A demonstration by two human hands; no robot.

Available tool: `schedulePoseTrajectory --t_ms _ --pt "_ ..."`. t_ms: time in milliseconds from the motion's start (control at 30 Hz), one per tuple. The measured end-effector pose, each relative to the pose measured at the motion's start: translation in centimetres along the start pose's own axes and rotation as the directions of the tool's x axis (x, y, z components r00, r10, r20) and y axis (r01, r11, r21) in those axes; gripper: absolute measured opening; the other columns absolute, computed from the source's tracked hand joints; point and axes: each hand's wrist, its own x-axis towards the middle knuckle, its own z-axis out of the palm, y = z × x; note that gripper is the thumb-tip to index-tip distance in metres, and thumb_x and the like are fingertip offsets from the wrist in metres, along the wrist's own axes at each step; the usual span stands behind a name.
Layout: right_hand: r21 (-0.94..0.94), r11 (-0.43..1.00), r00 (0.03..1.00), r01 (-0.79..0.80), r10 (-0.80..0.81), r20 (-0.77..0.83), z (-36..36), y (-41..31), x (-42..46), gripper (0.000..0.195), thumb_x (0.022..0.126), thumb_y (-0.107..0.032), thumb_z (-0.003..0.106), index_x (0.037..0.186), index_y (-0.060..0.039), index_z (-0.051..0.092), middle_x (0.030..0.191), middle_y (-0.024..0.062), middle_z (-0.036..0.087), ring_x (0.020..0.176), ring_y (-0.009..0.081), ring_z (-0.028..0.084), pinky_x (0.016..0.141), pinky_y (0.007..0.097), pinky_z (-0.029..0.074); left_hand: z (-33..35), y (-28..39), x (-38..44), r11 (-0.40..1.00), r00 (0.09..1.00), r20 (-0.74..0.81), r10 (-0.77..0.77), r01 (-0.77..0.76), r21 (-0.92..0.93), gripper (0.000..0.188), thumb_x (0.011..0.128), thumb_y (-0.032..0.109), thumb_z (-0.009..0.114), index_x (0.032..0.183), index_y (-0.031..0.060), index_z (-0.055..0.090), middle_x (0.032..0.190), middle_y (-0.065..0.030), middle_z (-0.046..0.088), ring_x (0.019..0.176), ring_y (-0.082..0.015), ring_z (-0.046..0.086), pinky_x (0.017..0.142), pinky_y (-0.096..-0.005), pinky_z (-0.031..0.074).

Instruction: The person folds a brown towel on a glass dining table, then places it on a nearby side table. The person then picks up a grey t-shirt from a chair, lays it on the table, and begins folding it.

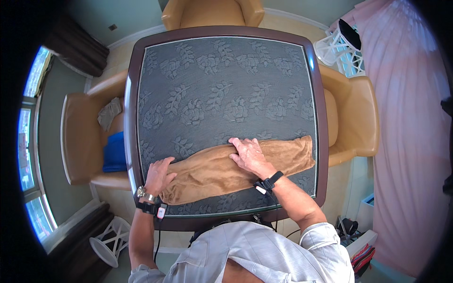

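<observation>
A brown plush cloth (208,173), folded into a long strip, lies slantwise across the near part of the table, its right end higher in view. My left hand (159,177) rests at the cloth's left end, thumb on the fabric and fingers spread over its edge and the tabletop. Around that wrist are a metal watch and a black strap with a small device. My right hand (249,157) presses on the middle of the cloth with the fingertips at its far edge. A black strap with a device circles the right wrist too. Neither hand clearly grips the fabric.
The square table (226,32) has a dark wooden rim and a grey floral top. Tan armchairs stand at left (78,141), right (357,116) and far side (212,14). A blue cloth (115,152) and grey cloth (109,113) lie on the left chair. Pink curtain (403,141) hangs at right.
</observation>
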Motion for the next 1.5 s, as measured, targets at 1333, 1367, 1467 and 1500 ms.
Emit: schedulePoseTrajectory --t_ms 1333,1367,1467,1500 --pt "0.693 0.558 0.700 -0.457 0.706 -0.108 -10.0 23.4 -13.3 0.042 0.103 -0.027 0.082 0.134 -0.0033 0.066 0.102 0.0021 0.072 0.095 0.0139 0.067 0.086 0.0335 0.059 13.4 16.5 9.8 0.906 0.904 -0.122 0.409 -0.388 0.168 0.077 0.095 0.040 0.081 0.161 0.0097 0.053 0.175 -0.0240 0.038 0.164 -0.0419 0.032 0.133 -0.0664 0.020" --pt "0.721 0.535 0.667 -0.441 0.733 -0.136 -9.7 23.5 -13.6 0.044 0.103 -0.031 0.081 0.133 -0.0027 0.067 0.104 0.0033 0.074 0.096 0.0145 0.068 0.087 0.0338 0.059 13.4 16.4 9.8 0.909 0.908 -0.118 0.402 -0.382 0.165 0.077 0.095 0.041 0.081 0.160 0.0097 0.054 0.175 -0.0242 0.038 0.164 -0.0422 0.032 0.133 -0.0670 0.020" --pt "0.743 0.510 0.564 -0.433 0.797 -0.217 -8.4 23.7 -15.7 0.050 0.105 -0.045 0.078 0.130 -0.0026 0.068 0.104 0.0052 0.077 0.095 0.0153 0.070 0.088 0.0341 0.059 13.3 16.8 9.8 0.913 0.913 -0.109 0.394 -0.375 0.160 0.078 0.095 0.042 0.081 0.160 0.0095 0.054 0.175 -0.0247 0.037 0.165 -0.0430 0.031 0.133 -0.0683 0.020" --pt "0.731 0.544 0.579 -0.412 0.776 -0.252 -8.2 22.7 -16.2 0.047 0.104 -0.044 0.079 0.123 -0.0027 0.070 0.101 0.0042 0.077 0.092 0.0151 0.070 0.087 0.0344 0.059 13.1 16.8 9.7 0.916 0.915 -0.111 0.387 -0.367 0.164 0.078 0.094 0.041 0.081 0.161 0.0095 0.053 0.176 -0.0250 0.036 0.165 -0.0431 0.030 0.133 -0.0683 0.019"
